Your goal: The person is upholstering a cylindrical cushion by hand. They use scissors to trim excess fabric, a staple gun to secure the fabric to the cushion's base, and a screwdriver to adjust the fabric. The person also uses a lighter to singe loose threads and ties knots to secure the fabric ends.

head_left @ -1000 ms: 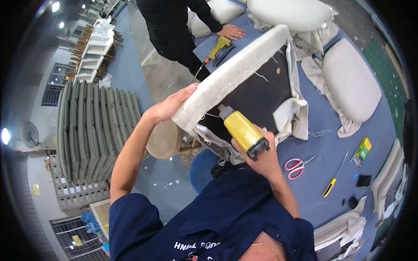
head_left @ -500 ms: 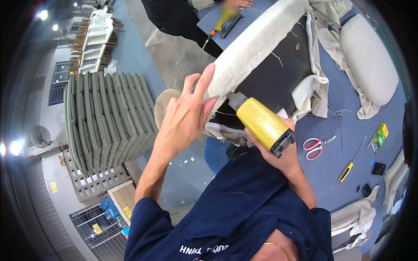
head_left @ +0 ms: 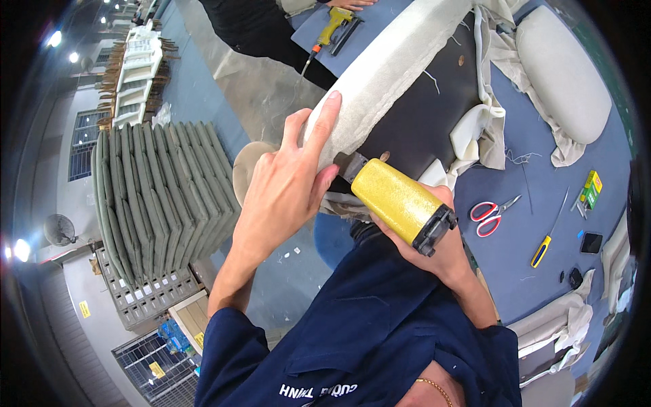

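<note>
My left hand (head_left: 286, 183) grips the near-left corner of a long upholstered piece covered in light beige fabric (head_left: 380, 85), index finger stretched along the padded edge and thumb on its inner side. My right hand (head_left: 434, 234) is closed round a yellow staple gun (head_left: 400, 200), seen from above. The gun's dark nose (head_left: 348, 165) is at the fabric's inner edge, right beside my left thumb. A black backing (head_left: 424, 119) spans the piece's underside, with loose threads along the fabric border. My right fingers are partly hidden under the gun.
On the blue-grey table (head_left: 502, 271) lie red-handled scissors (head_left: 487, 218), a yellow-handled screwdriver (head_left: 540, 252), a green-yellow box (head_left: 591, 190) and a beige cushion (head_left: 563, 74). Across from me, another person's hand (head_left: 349, 3) is near a second yellow staple gun (head_left: 332, 30). Green cushions (head_left: 163, 197) stand stacked left.
The staple gun's nose has moved left along the fabric edge, closer to my left thumb. My left hand keeps its hold on the corner. The view has shifted slightly.
</note>
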`<state>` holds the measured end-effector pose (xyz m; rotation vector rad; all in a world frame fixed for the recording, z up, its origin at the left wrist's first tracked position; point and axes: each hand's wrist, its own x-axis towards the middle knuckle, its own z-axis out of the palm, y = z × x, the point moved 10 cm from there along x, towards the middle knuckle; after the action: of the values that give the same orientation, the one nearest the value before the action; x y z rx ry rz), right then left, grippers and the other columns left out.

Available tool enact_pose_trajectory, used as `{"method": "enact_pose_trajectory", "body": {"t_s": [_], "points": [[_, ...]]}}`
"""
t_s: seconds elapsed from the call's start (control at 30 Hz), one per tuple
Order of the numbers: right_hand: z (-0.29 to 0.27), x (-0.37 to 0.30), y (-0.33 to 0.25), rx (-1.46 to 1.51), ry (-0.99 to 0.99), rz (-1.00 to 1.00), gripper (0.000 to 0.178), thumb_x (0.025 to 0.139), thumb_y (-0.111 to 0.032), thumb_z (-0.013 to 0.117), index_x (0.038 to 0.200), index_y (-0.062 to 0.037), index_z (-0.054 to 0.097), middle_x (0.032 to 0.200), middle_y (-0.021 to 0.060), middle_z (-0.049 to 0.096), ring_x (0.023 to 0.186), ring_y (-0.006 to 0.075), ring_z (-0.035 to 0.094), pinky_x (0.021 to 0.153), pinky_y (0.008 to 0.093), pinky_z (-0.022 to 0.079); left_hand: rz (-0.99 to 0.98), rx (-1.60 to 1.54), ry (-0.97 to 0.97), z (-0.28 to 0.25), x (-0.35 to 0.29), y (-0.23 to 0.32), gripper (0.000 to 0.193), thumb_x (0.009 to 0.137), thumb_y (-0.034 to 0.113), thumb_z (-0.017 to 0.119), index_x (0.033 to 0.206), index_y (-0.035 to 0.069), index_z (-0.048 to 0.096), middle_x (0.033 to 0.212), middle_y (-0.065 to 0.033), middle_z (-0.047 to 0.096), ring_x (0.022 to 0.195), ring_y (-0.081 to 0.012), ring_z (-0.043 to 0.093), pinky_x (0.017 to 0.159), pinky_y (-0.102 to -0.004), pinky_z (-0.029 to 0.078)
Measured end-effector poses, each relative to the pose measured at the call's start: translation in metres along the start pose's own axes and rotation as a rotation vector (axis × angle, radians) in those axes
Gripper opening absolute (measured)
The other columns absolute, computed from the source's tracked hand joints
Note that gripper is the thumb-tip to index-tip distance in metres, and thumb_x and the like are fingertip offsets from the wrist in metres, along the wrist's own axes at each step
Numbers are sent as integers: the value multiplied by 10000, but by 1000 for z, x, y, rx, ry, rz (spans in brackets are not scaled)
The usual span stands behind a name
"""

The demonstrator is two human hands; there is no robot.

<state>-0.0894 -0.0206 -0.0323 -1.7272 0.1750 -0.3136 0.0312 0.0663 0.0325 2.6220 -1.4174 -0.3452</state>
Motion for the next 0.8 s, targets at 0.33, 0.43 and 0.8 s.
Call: {"method": "enact_pose_trajectory", "body": {"t_s": [0.33, 0.43, 0.8], "points": [[-27, -12, -15, -5, 126, -152, 335, 762, -136, 800, 1059, -13, 705, 938, 105, 718, 775, 306, 701, 675, 337, 520, 179, -190, -28, -24, 13, 31, 962, 732, 1, 748, 1573, 183, 318, 1491, -295, 377, 1073, -491, 623, 897, -458, 546], [-48, -24, -9, -118, 227, -78, 349, 822, -225, 831, 1103, -44, 732, 995, 70, 751, 826, 272, 707, 696, 329, 515, 422, -637, 249, -29, 22, 21, 647, 817, 109, 725, 1413, 10, 493, 1429, -278, 515, 1326, -444, 519, 1065, -466, 461], [-88, -2, -13, 166, 227, 22, 353, 867, -148, 813, 1185, -37, 706, 1060, 47, 742, 911, 155, 692, 806, 298, 543, 635, -915, 834, -39, 48, 31, 279, 908, 180, 562, 903, -75, 674, 958, -265, 722, 1081, -469, 673, 1034, -587, 464]]}}
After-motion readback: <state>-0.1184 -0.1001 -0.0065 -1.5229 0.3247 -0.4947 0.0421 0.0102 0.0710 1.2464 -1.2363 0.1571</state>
